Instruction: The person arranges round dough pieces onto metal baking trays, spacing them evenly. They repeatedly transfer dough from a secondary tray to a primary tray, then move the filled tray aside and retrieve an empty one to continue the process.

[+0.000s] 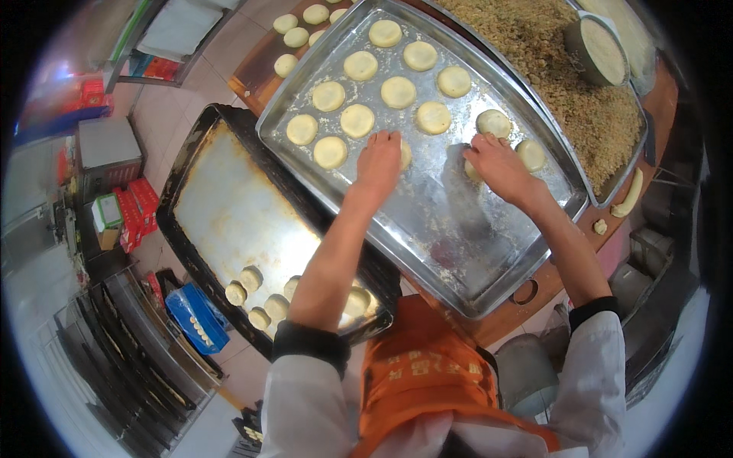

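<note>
A large shallow metal tray (424,229) lies before me, with several pale flattened dough rounds (398,92) spread over its far part. My left hand (379,160) is at a dough round (406,155) near the tray's middle; only the round's right edge shows past my fingers. Further right, my right hand (497,163) reaches in with bent fingers, just below a dough round (493,123). Another round (473,171) is partly covered by that hand. Whether its fingers grip a round is hidden. One more round (531,155) sits to its right.
A dark-rimmed baking pan (229,189) at left holds several dough rounds. Crumbly filling (572,109) with a bowl of pale powder (604,54) fills a tray at upper right. A dough strip (628,193) and a metal ring (523,291) rest on the wooden table (504,320).
</note>
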`<state>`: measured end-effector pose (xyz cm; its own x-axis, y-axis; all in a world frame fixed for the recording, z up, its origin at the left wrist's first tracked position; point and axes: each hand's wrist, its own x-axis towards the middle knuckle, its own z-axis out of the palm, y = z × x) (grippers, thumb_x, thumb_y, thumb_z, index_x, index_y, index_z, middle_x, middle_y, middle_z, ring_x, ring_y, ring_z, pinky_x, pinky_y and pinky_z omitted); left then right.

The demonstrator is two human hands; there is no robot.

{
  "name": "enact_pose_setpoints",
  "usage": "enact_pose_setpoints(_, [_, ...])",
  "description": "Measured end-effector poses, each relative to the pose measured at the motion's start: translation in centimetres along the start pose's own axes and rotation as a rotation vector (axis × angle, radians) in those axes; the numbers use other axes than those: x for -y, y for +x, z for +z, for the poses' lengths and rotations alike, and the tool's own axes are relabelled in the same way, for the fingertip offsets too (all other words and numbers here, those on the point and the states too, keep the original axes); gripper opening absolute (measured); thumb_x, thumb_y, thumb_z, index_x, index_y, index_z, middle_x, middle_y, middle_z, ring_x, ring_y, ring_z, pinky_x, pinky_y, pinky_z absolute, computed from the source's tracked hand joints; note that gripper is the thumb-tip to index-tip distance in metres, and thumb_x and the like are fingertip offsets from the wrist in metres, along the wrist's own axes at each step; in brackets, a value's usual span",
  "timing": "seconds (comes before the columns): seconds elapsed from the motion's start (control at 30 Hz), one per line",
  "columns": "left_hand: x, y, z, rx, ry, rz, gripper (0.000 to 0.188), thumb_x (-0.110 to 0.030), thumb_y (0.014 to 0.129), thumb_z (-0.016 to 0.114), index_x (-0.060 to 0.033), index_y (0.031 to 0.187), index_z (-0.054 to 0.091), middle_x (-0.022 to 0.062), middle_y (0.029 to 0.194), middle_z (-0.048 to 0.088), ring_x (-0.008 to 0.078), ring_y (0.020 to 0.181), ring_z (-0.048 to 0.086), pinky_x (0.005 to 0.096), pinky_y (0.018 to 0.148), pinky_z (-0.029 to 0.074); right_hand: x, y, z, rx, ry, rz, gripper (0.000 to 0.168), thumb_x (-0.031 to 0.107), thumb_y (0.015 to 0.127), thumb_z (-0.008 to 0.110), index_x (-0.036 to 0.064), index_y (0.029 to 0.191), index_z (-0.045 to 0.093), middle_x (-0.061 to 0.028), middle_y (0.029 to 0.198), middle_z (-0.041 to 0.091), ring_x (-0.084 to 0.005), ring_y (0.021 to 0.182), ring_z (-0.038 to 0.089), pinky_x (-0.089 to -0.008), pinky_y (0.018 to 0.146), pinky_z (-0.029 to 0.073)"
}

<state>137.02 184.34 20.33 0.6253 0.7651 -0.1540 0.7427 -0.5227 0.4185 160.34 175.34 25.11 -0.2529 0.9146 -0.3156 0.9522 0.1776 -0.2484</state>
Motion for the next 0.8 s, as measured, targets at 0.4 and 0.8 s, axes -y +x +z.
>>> enact_pose_setpoints(0.4, [-2.6,-11.2,-3.4,-0.118,-0.802,-0.171,0.032,-0.017,0.074,0.069,-0.0028,0.099,0.055,0.0174,0.109,0.053,0.0289,0.1,0.055,0.0391,0.084,0.046,4.1,-5.4,3.5,-0.233,0.75,0.312,0.028,0.002,0.082,0.064,0.004,0.105,0.048,-0.0055,0.091,0.051,-0.0133,0.089,0.052,-0.0298,0.08,0.045])
enact_pose_setpoints(0.8, [15.2,-27.4,-5.5,-0.383,-0.185,-0.383,0.057,-0.01,0.073,0.07,-0.0046,0.125,0.048,0.0172,0.128,0.044,0.0365,0.119,0.041,0.0445,0.099,0.037,31.0,8.5,4.8,-0.244,0.452,-0.306,0.034,0.005,0.076,0.066,0.003,0.108,0.054,-0.0124,0.112,0.053,-0.0319,0.105,0.051,-0.0384,0.09,0.043])
